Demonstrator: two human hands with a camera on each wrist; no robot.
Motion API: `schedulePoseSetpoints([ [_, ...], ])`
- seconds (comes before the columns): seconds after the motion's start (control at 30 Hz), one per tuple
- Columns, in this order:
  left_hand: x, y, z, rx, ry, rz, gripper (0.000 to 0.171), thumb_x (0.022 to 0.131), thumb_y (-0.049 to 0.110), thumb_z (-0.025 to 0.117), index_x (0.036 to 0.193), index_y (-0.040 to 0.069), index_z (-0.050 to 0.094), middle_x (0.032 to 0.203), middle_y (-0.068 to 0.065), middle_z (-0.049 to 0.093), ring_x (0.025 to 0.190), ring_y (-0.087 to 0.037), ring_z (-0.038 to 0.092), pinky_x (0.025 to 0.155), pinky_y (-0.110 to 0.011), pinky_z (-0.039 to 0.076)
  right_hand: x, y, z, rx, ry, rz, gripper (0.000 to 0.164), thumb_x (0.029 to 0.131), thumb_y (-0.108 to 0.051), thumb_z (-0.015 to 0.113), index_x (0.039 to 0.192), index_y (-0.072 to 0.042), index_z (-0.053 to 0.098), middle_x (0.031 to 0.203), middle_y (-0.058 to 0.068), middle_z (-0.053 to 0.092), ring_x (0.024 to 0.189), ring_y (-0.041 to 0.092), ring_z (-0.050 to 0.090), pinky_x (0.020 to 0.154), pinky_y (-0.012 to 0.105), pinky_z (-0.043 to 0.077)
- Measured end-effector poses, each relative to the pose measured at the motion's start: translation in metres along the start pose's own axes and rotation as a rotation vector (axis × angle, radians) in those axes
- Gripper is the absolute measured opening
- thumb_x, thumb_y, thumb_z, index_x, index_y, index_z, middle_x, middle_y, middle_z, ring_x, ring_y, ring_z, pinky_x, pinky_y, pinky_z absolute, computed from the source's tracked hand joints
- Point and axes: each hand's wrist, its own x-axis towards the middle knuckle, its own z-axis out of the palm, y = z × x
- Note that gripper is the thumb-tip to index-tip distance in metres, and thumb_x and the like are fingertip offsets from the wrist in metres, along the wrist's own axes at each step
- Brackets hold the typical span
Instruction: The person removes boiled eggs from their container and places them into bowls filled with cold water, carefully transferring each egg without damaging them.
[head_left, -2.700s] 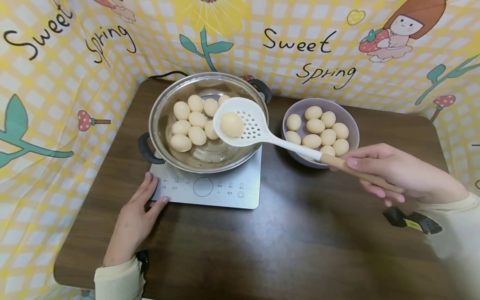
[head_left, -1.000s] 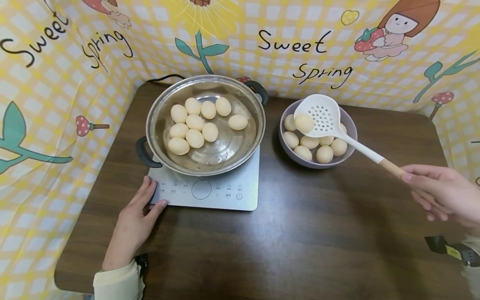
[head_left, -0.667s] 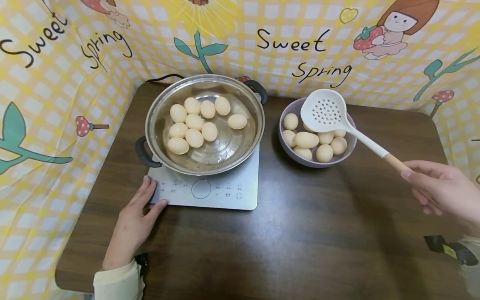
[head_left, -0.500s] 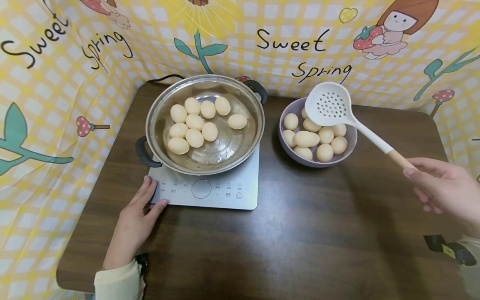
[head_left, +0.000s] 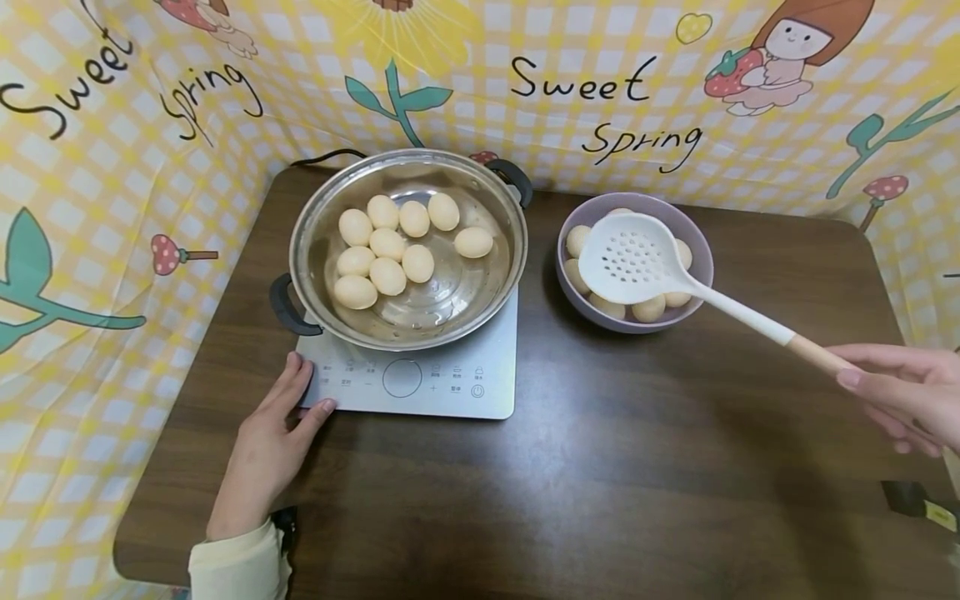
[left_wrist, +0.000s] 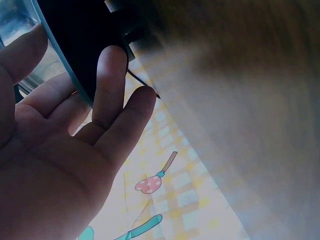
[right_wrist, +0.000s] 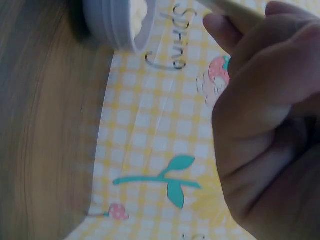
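1. The cloth (head_left: 300, 50), checked yellow and white with flowers and black lettering, hangs behind the table and along its sides.
2. The table (head_left: 600, 467) is dark wood with rounded corners.
3. The pot (head_left: 450, 310), steel with dark handles, stands upright on the cooker and hides its rear part.
4. The cooker (head_left: 408, 392) is a flat silver plate with a ring and printed marks along its front.
5. The bowl (head_left: 690, 225), pale purple, stands on the table to the right of the pot, near it but apart.
6. The skimmer (head_left: 720, 302), white with a wooden grip, slants across the bowl, its holed head over the eggs; whether it touches them I cannot tell.
7. The left hand (head_left: 270, 437) rests at the cooker's near left corner, thumb apart from the fingers.
8. The right hand (head_left: 911, 396) has its thumb and fingers clamped on the skimmer's wooden grip.
9. The eggs are pale. Ten (head_left: 387, 244) lie in the pot, most bunched to the left; others (head_left: 648, 309) sit in the bowl, partly hidden by the skimmer, so I cannot count them.
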Motion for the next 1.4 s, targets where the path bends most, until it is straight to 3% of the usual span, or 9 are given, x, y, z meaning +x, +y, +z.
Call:
schedulePoseSetpoints([
  [0.13,-0.001,-0.001,0.001,-0.003,0.006,0.007,0.067,0.104,0.04,0.058,0.157,0.008,0.033,0.166,-0.004,0.018,0.148,-0.036,0.025,0.112,-0.061,0.028,0.0,0.007,-0.004,-0.05,0.016,0.035,0.045,0.106,-0.014,0.054,0.121,-0.057,0.054,0.053,0.006,0.046,0.035,0.022,0.044,0.032,0.034,0.042],
  [0.27,-0.002,-0.002,0.001,-0.001,0.017,0.009,0.067,0.103,0.04,0.059,0.157,0.008,0.034,0.166,-0.004,0.019,0.148,-0.036,0.025,0.111,-0.061,0.029,0.003,0.007,-0.004,-0.04,0.052,-0.001,0.044,0.107,-0.015,0.054,0.129,-0.053,0.054,0.055,0.005,0.047,0.039,0.022,0.046,0.03,0.031,0.04],
  [0.53,-0.003,-0.003,0.0,0.011,0.031,0.008,0.068,0.103,0.041,0.06,0.157,0.009,0.035,0.165,-0.005,0.021,0.148,-0.035,0.027,0.111,-0.06,0.03,0.009,-0.002,-0.003,0.124,0.147,-0.108,0.05,0.106,-0.003,0.048,0.126,-0.047,0.061,0.049,0.003,0.045,0.027,0.019,0.038,0.032,0.031,0.043],
  [0.7,-0.003,-0.003,0.0,0.008,0.033,0.013,0.067,0.103,0.04,0.06,0.157,0.008,0.035,0.165,-0.005,0.02,0.147,-0.036,0.027,0.109,-0.061,0.032,0.012,-0.009,-0.002,0.296,0.097,-0.186,0.051,0.105,0.005,0.043,0.132,-0.031,0.066,0.05,0.004,0.046,0.025,0.021,0.034,0.029,0.031,0.04],
  [0.77,-0.003,-0.003,0.0,0.007,0.033,0.014,0.067,0.103,0.04,0.06,0.156,0.008,0.035,0.165,-0.005,0.02,0.147,-0.036,0.028,0.109,-0.061,0.033,0.013,-0.016,0.0,0.305,0.059,-0.207,0.049,0.105,0.006,0.041,0.135,-0.025,0.065,0.051,0.004,0.047,0.027,0.022,0.034,0.029,0.032,0.039],
  [1.0,-0.002,-0.001,0.001,0.007,0.028,0.019,0.068,0.103,0.039,0.06,0.156,0.007,0.035,0.165,-0.005,0.02,0.148,-0.035,0.027,0.109,-0.06,0.032,0.014,-0.048,0.011,0.079,0.003,-0.205,0.047,0.106,0.001,0.045,0.141,-0.027,0.058,0.055,0.004,0.047,0.032,0.021,0.039,0.036,0.034,0.042],
  [1.17,-0.001,-0.001,0.0,0.004,0.019,0.018,0.068,0.103,0.039,0.059,0.156,0.006,0.034,0.165,-0.005,0.019,0.148,-0.035,0.025,0.112,-0.06,0.028,0.024,-0.074,0.021,0.081,0.026,-0.205,0.038,0.105,-0.001,0.052,0.136,-0.019,0.063,0.055,0.007,0.049,0.035,0.021,0.04,0.039,0.034,0.044],
  [1.4,-0.001,-0.001,-0.001,0.003,0.011,0.009,0.068,0.103,0.04,0.059,0.157,0.007,0.034,0.166,-0.004,0.018,0.149,-0.034,0.024,0.113,-0.061,0.027,0.042,-0.113,0.044,0.121,0.085,-0.203,0.031,0.102,-0.008,0.062,0.132,-0.012,0.065,0.055,0.009,0.048,0.041,0.022,0.042,0.035,0.036,0.036],
])
